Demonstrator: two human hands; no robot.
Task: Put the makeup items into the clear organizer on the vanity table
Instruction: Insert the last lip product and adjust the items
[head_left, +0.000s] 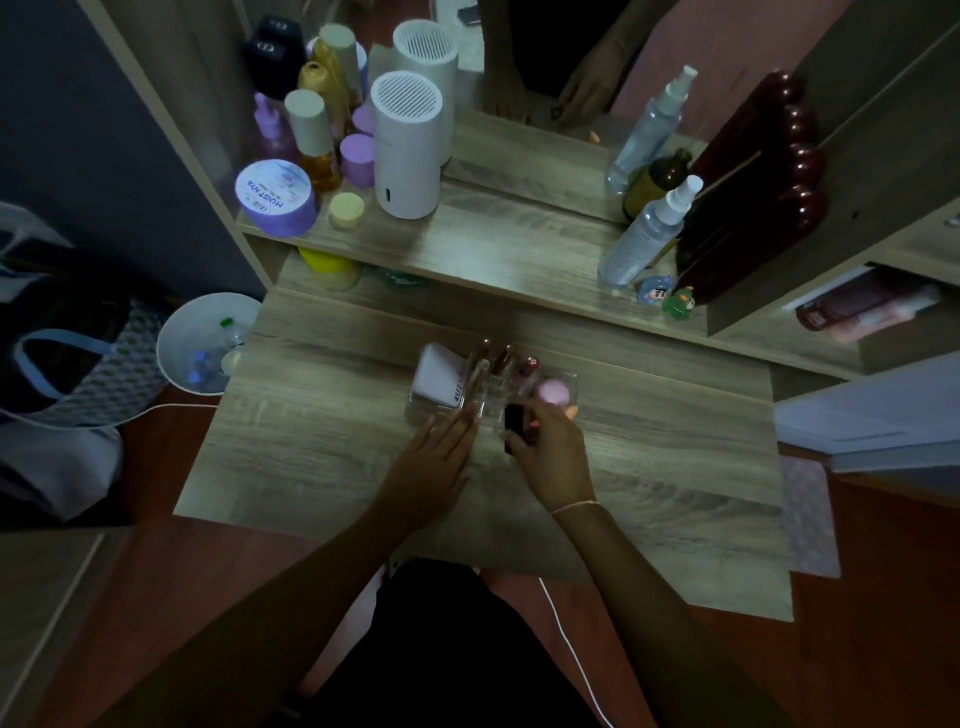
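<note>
We are steadying the clear organizer (491, 387) on the vanity table (649, 467) with our left hand (441, 447), fingers flat and open at its near edge. Our right hand (545, 441) is gripping a small black makeup item (515, 423) just at the organizer's front. Next, we judge, it needs lowering into a free compartment beside the pink sponge (555, 392).

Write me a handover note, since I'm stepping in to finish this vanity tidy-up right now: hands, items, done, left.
Left hand: flat and empty, steadying the near edge of the clear organizer.
Right hand: holds a small black makeup item just at the organizer's front.
Done: white compact, several lip tubes and a pink sponge already sit in the organizer.
Left: place the black item in a compartment. No other loose makeup shows on the table in front.
</note>
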